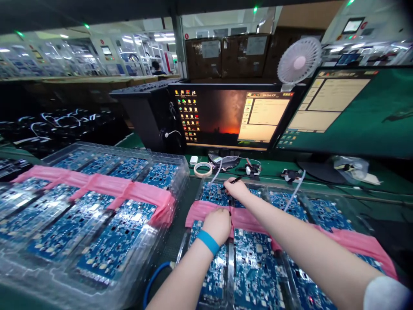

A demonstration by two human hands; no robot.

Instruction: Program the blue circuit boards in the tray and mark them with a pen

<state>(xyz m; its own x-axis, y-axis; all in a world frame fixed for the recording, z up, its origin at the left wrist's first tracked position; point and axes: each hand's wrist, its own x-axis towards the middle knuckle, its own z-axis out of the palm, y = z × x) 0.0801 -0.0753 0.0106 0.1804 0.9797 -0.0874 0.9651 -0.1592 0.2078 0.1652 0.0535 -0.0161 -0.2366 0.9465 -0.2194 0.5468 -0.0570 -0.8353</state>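
My right hand (pixel 236 188) is closed round a slim black pen (pixel 238 179), over the far end of a blue circuit board (pixel 213 196) in the right-hand clear plastic tray. A white cable (pixel 219 168) runs down to that same board. My left hand (pixel 217 224), with a blue band (pixel 208 242) on the wrist, is curled over the pink foam strip (pixel 200 212) that crosses the tray. A small dark bit shows by its fingertips, but what it holds, if anything, is hidden. Another blue circuit board (pixel 258 267) lies just right of my left wrist.
To the left stands a second clear tray (pixel 183 165) of blue boards, also crossed by a pink strip (pixel 106 184). Behind are a roll of tape (pixel 203 169), a small connector block (pixel 252 169), two monitors (pixel 222 116) and a fan (pixel 300 61). A blue cord (pixel 155 277) curls between the trays.
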